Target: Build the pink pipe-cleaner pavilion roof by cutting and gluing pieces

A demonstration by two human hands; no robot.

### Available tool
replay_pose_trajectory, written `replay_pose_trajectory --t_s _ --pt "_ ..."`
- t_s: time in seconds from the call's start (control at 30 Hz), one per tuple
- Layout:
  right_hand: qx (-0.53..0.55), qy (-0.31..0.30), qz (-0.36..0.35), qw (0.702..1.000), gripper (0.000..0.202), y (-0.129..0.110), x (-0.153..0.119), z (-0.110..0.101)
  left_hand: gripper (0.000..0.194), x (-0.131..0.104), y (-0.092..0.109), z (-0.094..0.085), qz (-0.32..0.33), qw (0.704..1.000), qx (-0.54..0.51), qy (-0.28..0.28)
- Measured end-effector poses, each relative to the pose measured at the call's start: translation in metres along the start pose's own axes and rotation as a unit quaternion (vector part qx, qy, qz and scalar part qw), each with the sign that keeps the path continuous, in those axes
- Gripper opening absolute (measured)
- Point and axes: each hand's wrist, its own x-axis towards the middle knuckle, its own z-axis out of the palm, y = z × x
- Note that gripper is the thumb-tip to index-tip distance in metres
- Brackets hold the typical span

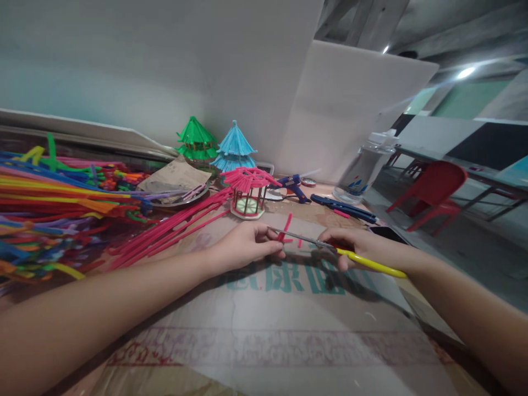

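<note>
Over the cardboard sheet (264,308), my left hand (251,242) pinches a short pink pipe cleaner (287,224). My right hand (355,247) is closed around yellow-handled scissors (371,264), whose blades reach left to the pipe cleaner at my left fingertips. Whether the blades are fully closed is hard to make out. Short pink offcuts (300,242) lie just beyond the blades. Behind my left hand stands a small pavilion model (247,192) with a pink roof, brown posts and a pale base.
Long pink pipe cleaners (177,228) and multicoloured bundles (61,192) fill the left. Green (196,137) and blue (234,146) pavilion models stand behind. A glue gun (295,187), dark blue tool (342,208), plastic bottle (363,168) and phone (388,235) lie toward the right. Beyond is a red chair (433,190).
</note>
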Motion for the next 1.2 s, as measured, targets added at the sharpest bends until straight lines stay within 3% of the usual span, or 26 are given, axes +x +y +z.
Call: replay_pose_trajectory --t_s 0.43,0.7,1.2 --pt "0.002 0.001 0.029 1.0 0.037 -0.005 -0.001 0.002 0.023 0.001 0.0 0.0 -0.005 1.0 -0.022 0.007" --pt "-0.018 0.025 0.017 0.999 0.041 -0.01 0.001 0.005 0.019 0.003 -0.001 -0.002 -0.017 1.0 -0.014 0.012" --pt "-0.026 0.013 0.03 0.999 0.044 -0.009 0.0 0.004 0.023 0.003 0.002 -0.004 -0.05 0.999 -0.015 0.01"
